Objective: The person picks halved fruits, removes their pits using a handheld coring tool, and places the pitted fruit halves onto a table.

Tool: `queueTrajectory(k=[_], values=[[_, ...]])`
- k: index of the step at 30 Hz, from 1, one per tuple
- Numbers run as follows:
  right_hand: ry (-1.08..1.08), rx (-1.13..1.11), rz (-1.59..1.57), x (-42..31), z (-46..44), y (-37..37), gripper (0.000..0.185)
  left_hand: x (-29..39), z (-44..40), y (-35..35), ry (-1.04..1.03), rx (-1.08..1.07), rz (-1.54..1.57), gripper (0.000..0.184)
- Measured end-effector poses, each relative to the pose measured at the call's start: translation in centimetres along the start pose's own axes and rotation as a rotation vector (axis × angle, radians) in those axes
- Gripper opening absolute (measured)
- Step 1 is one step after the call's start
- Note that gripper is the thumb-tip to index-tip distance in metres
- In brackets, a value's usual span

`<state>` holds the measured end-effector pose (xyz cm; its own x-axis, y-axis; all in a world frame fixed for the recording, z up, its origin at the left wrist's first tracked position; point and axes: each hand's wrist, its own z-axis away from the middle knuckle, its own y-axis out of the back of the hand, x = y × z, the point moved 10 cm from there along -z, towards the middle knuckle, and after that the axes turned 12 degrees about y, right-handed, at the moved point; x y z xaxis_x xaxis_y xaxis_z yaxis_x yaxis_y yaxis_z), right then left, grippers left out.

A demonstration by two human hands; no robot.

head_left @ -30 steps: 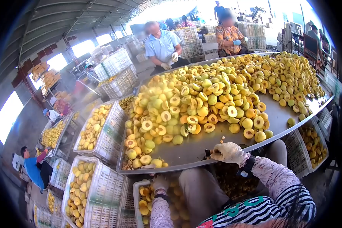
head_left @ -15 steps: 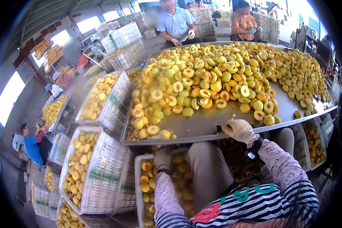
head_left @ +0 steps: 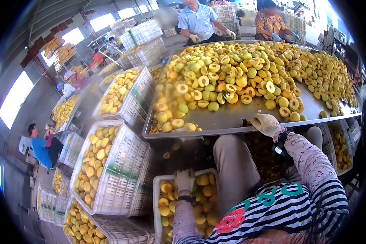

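My left hand (head_left: 184, 180), in a pale work glove, lies over the fruit near the far rim of a white plastic crate (head_left: 156, 203). Its fingers look loosely extended with nothing visible in them, though their tips are partly hidden. The crate holds yellow fruit halves (head_left: 201, 197), apricot- or peach-like. At the near edge of the metal table (head_left: 223, 118) my gloved right hand (head_left: 266, 124) is closed around a small dark tool (head_left: 245, 122), whose dark end sticks out to the left. The grip hides most of it. Halved fruit (head_left: 232, 77), some showing brown hollows, is heaped beyond this hand.
Stacked crates of fruit (head_left: 124, 171) stand to the left, another crate (head_left: 339, 148) at the right. Dark scraps (head_left: 268, 156) lie below the table between my knees. Two people (head_left: 197, 22) (head_left: 270, 24) work across the table; another person (head_left: 44, 146) sits far left.
My left hand has moved from the table's near edge down into the crate. My right hand stays at the edge with the tool. The view has shifted, so the table appears higher and farther right.
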<state>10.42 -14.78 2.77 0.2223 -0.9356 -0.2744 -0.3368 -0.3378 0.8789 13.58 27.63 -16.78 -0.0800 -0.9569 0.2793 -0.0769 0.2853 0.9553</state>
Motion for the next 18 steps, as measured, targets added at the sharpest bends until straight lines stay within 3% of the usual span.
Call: queueTrajectory(k=[5,8,14,16,17,18], values=[[0.021,-0.02,-0.038,0.0,-0.3,-0.1,0.028,-1.1,9.6,2.4,0.06,-0.066,-0.032,0.037],[0.131,0.071,-0.043,0.4,-0.1,-0.4,0.023,-0.6,17.1,1.4,0.049,-0.261,-0.054,0.033],[0.045,-0.024,-0.109,1.4,0.0,-1.0,0.026,-2.8,28.8,-1.0,0.112,-0.565,-0.197,0.03],[0.016,0.014,-0.199,2.9,0.4,-1.6,0.027,-5.2,33.5,-2.2,0.192,-0.664,-0.189,0.03],[0.028,0.001,-0.153,3.4,0.5,-1.9,0.029,-5.5,33.1,-0.3,0.493,-0.776,-0.206,0.03],[0.041,-0.008,-0.105,4.1,0.5,-2.4,0.031,-4.9,32.9,1.2,0.508,-0.657,-0.161,0.029]])
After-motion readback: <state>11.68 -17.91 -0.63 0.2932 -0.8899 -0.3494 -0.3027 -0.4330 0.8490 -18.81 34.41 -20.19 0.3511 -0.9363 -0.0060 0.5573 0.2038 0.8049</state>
